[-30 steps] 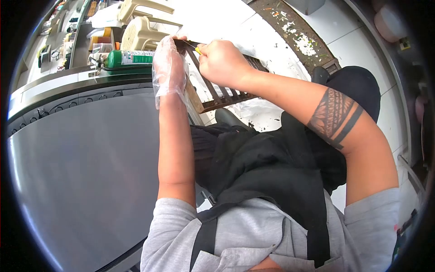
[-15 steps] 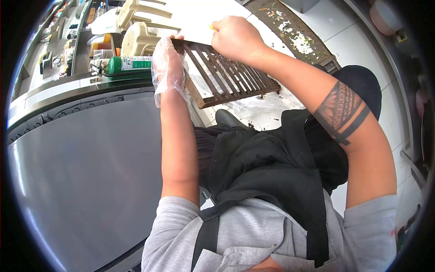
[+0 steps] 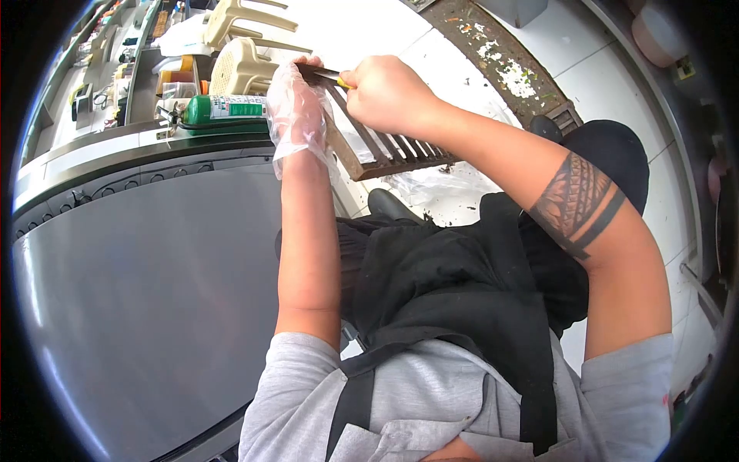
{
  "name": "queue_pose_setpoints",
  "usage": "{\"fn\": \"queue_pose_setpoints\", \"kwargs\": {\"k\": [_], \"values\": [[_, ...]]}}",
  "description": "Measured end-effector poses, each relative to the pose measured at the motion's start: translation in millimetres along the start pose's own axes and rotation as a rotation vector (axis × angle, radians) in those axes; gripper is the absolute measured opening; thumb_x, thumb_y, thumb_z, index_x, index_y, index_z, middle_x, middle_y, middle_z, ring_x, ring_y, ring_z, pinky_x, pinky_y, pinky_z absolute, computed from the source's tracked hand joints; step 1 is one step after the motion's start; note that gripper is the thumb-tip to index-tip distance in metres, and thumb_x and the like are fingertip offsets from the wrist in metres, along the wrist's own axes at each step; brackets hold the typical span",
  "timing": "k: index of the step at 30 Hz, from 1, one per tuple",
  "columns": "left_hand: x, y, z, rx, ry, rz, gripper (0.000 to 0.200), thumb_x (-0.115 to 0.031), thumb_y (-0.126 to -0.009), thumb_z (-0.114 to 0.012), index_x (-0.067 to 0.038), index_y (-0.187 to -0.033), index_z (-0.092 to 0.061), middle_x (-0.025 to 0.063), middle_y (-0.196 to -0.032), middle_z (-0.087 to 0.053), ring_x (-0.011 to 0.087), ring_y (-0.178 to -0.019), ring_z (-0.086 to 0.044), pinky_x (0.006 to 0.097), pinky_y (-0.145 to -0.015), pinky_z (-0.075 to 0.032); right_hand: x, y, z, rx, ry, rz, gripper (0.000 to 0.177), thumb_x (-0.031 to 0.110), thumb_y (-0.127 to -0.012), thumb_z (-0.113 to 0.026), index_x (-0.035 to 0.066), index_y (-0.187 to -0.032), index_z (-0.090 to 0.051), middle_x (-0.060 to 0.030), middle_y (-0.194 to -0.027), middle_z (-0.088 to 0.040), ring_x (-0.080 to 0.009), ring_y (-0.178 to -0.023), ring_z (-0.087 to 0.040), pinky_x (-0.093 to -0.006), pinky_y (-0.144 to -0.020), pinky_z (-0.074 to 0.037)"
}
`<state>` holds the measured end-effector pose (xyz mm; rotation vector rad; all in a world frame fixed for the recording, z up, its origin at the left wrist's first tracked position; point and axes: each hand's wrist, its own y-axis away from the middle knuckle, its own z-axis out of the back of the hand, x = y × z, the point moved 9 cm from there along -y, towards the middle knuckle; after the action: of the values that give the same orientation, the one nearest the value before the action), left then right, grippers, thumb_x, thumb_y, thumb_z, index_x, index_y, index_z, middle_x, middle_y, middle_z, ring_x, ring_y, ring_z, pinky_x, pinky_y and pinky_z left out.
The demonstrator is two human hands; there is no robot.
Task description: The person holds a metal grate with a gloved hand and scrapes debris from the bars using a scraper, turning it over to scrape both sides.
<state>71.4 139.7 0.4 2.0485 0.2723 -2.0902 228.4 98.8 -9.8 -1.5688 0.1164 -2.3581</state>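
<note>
My left hand (image 3: 297, 108), in a clear loose plastic glove, grips the left end of a dirty brown slatted drain grate (image 3: 400, 166). The grate is held tilted above the floor. My bare right hand (image 3: 391, 94) is closed around a yellow-handled blade (image 3: 342, 82), its thin metal part pointing left at the grate's upper left corner, close to my gloved fingers. My right hand and forearm hide much of the grate's far side.
A drain channel (image 3: 531, 96) with food scraps runs along the white tiled floor at upper right. Plastic sheeting (image 3: 439, 189) and dark crumbs lie below the grate. A green cylinder (image 3: 223, 109), cream plastic stools (image 3: 235, 68) and a large grey panel (image 3: 154, 308) stand at left.
My right hand has moved left and slightly down with the yellow-handled blade, toward my left hand. The grate has shifted and its right end shows less; my left hand moved slightly right.
</note>
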Motion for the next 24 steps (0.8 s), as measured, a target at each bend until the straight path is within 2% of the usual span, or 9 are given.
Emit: {"fn": "queue_pose_setpoints", "kwargs": {"k": [4, 7, 10, 12, 13, 16, 19, 23, 24], "values": [[-0.1, -3.2, -5.4, -0.023, 0.037, 0.015, 0.022, -0.015, -0.102, -0.046, 0.0, -0.108, -0.061, 0.0118, -0.096, -0.068, 0.022, -0.092, -0.064, 0.0337, -0.089, -0.052, -5.4, -4.9, -10.5, -0.031, -0.051, -0.119, 0.031, 0.009, -0.082, -0.056, -0.003, -0.101, -0.077, -0.0281, -0.091, -0.071, -0.0425, -0.085, -0.071, -0.0458, -0.082, -0.057], [-0.7, -8.5, -8.7, -0.02, -0.068, 0.011, 0.022, -0.016, -0.102, -0.046, -0.001, -0.108, -0.062, 0.0104, -0.094, -0.068, 0.0214, -0.092, -0.064, 0.032, -0.088, -0.051, -15.9, -5.8, -11.1, -0.056, -0.239, -0.248, 0.021, 0.014, -0.076, -0.061, -0.001, -0.081, -0.075, -0.0279, -0.084, -0.071, -0.0414, -0.081, -0.071, -0.0472, -0.077, -0.058], [5.1, -13.2, -7.0, -0.059, -0.005, 0.074, 0.024, -0.018, -0.102, -0.046, -0.001, -0.11, -0.062, 0.0101, -0.095, -0.07, 0.0211, -0.093, -0.065, 0.0318, -0.087, -0.051, -23.6, -10.7, -9.5, -0.12, -0.373, -0.294, 0.02, 0.013, -0.08, -0.061, -0.003, -0.081, -0.073, -0.0251, -0.081, -0.072, -0.035, -0.075, -0.072, -0.0436, -0.07, -0.056], [-0.3, -10.6, -4.3, -0.048, -0.159, 0.043, 0.027, -0.019, -0.102, -0.046, -0.001, -0.113, -0.062, 0.0101, -0.099, -0.072, 0.0213, -0.094, -0.065, 0.0323, -0.087, -0.051, -43.6, -5.6, -26.4, -0.054, -0.736, -0.569, 0.023, 0.013, -0.092, -0.063, -0.004, -0.1, -0.077, -0.0152, -0.069, -0.067, -0.0203, -0.055, -0.057, -0.0386, -0.054, -0.046], [3.9, -14.9, -0.9, -0.049, -0.106, 0.051, 0.028, -0.02, -0.102, -0.046, -0.001, -0.114, -0.063, 0.0099, -0.101, -0.072, 0.0215, -0.095, -0.065, 0.0333, -0.087, -0.051, -42.3, -8.1, -26.7, -0.053, -0.812, -0.551, 0.023, 0.013, -0.095, -0.062, -0.003, -0.097, -0.077, -0.0106, -0.067, -0.063, -0.0179, -0.052, -0.053, -0.0377, -0.049, -0.041], [9.5, -25.4, 0.9, -0.013, -0.044, 0.024, 0.027, -0.019, -0.102, -0.047, -0.002, -0.112, -0.064, 0.0097, -0.099, -0.072, 0.0214, -0.094, -0.065, 0.033, -0.087, -0.05, -42.3, -7.1, -15.8, -0.061, -0.639, -0.568, 0.019, 0.01, -0.086, -0.061, -0.004, -0.082, -0.073, -0.0167, -0.078, -0.072, -0.0222, -0.069, -0.068, -0.0387, -0.065, -0.053], [6.9, -21.7, -2.1, -0.023, -0.1, 0.026, 0.026, -0.019, -0.101, -0.047, -0.002, -0.109, -0.065, 0.0098, -0.098, -0.073, 0.0212, -0.093, -0.065, 0.0326, -0.087, -0.05, -26.6, -8.0, -0.2, -0.071, -0.34, -0.399, 0.019, 0.011, -0.086, -0.061, -0.003, -0.082, -0.073, -0.0165, -0.077, -0.072, -0.024, -0.073, -0.071, -0.0391, -0.067, -0.054], [-2.4, -10.2, -13.7, -0.049, -0.122, 0.044, 0.026, -0.018, -0.101, -0.048, -0.002, -0.108, -0.066, 0.0099, -0.098, -0.073, 0.0205, -0.093, -0.066, 0.032, -0.087, -0.05, -26.6, -11.4, 1.6, -0.175, -0.357, -0.383, 0.019, 0.009, -0.085, -0.06, -0.005, -0.082, -0.073, -0.0178, -0.075, -0.072, -0.0271, -0.077, -0.073, -0.0396, -0.069, -0.055], [-5.2, -4.2, -15.4, -0.068, -0.125, 0.045, 0.026, -0.018, -0.101, -0.048, -0.002, -0.109, -0.066, 0.0101, -0.099, -0.073, 0.0202, -0.093, -0.066, 0.0316, -0.087, -0.05, -43.8, -10.0, -0.7, -0.211, -0.561, -0.572, 0.019, 0.008, -0.085, -0.059, -0.005, -0.082, -0.072, -0.0191, -0.074, -0.071, -0.0271, -0.074, -0.072, -0.0394, -0.067, -0.055]]}}
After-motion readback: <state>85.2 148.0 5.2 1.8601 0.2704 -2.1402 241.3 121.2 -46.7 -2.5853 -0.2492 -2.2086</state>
